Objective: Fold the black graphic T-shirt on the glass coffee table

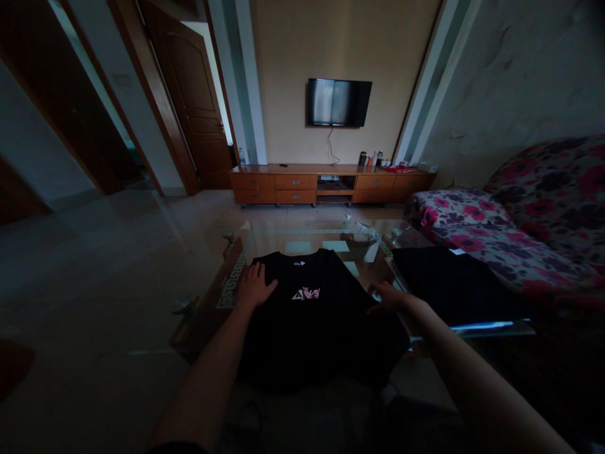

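Observation:
A black T-shirt lies spread front side up on a glass coffee table, its neckline away from me and its lower part hanging toward me over the near edge. It has a small white and pink print on the chest and a white neck label. My left hand rests flat on the shirt's left shoulder, fingers stretched out. At the right edge of the shirt is my right hand, its thumb and fingers bent but apart. To its right lies a folded black garment with a small white tag.
A floral sofa stands on the right, close to the table. Beyond the table are a low wooden TV cabinet with bottles on top and a wall-mounted television. A wooden door stands ajar at the back left.

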`<state>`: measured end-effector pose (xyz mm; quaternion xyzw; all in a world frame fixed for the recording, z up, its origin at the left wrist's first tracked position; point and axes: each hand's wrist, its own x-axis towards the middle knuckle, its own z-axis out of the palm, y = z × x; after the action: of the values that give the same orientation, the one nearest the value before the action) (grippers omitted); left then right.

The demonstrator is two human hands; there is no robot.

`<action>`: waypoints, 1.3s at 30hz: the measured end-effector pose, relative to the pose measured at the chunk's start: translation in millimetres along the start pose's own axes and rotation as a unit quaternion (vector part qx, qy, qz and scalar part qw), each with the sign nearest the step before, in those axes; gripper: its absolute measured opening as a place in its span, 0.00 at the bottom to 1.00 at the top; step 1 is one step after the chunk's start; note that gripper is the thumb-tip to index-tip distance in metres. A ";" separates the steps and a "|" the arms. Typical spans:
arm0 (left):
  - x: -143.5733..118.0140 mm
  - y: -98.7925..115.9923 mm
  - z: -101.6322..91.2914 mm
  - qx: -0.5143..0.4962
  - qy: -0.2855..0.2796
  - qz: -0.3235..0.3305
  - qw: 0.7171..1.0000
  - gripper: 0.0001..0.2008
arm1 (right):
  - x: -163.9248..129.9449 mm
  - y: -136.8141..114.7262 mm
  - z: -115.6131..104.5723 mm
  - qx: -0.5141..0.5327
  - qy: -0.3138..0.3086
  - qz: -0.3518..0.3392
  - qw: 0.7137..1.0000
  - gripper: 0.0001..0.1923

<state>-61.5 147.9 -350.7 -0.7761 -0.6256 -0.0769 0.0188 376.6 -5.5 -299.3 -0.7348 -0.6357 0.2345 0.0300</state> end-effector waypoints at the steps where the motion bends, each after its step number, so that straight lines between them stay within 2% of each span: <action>1: -0.2 0.0 0.0 0.001 0.000 -0.001 1.000 0.42 | 0.5 -2.1 -1.6 -0.023 -0.009 0.008 1.000 0.39; 3: -0.7 0.4 -0.6 0.004 -0.001 0.000 1.000 0.42 | 3.5 -11.6 -4.1 -0.069 -0.008 0.018 0.997 0.39; 7: -2.0 2.1 -3.5 0.011 -0.010 0.000 1.000 0.42 | 18.1 -48.6 1.7 -0.087 0.073 -0.020 0.993 0.27; 11: -3.2 3.6 -6.0 0.012 -0.011 0.004 1.000 0.42 | 37.2 -83.6 18.6 -0.073 0.083 -0.091 0.990 0.30; 14: -3.9 3.7 -6.4 0.015 -0.011 0.006 1.000 0.42 | 48.2 -95.8 31.2 -0.073 0.064 -0.057 0.994 0.35; 20: -5.0 3.5 -7.1 0.008 -0.009 0.010 1.000 0.42 | 63.9 -96.6 46.8 -0.102 0.084 0.029 0.991 0.37; 26: -6.0 4.5 -9.7 0.003 -0.021 0.006 1.000 0.41 | 79.2 -84.1 49.6 -0.075 0.119 0.120 0.983 0.40; 30: -5.5 4.2 -9.1 0.001 -0.023 0.008 1.000 0.42 | 84.9 -83.8 52.4 -0.089 0.154 0.141 0.974 0.41; 32: -5.2 3.9 -8.6 0.000 -0.025 0.007 1.000 0.42 | 86.9 -86.8 54.7 -0.109 0.188 0.122 0.969 0.42; 33: -5.1 3.7 -8.4 0.000 -0.025 0.005 1.000 0.42 | 87.9 -88.0 55.9 -0.122 0.196 0.091 0.969 0.42; 36: -5.1 3.1 -7.7 -0.002 -0.021 0.005 1.000 0.42 | 91.1 -88.2 58.8 -0.137 0.173 -0.015 0.975 0.39; 39: -4.9 2.2 -6.0 -0.005 -0.011 0.010 1.000 0.42 | 94.0 -85.5 61.4 -0.126 0.154 -0.016 0.980 0.40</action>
<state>-60.9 141.9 -345.3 -0.7834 -0.6173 -0.0710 0.0086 282.1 84.3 -353.4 -0.7495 -0.6599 0.0359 0.0387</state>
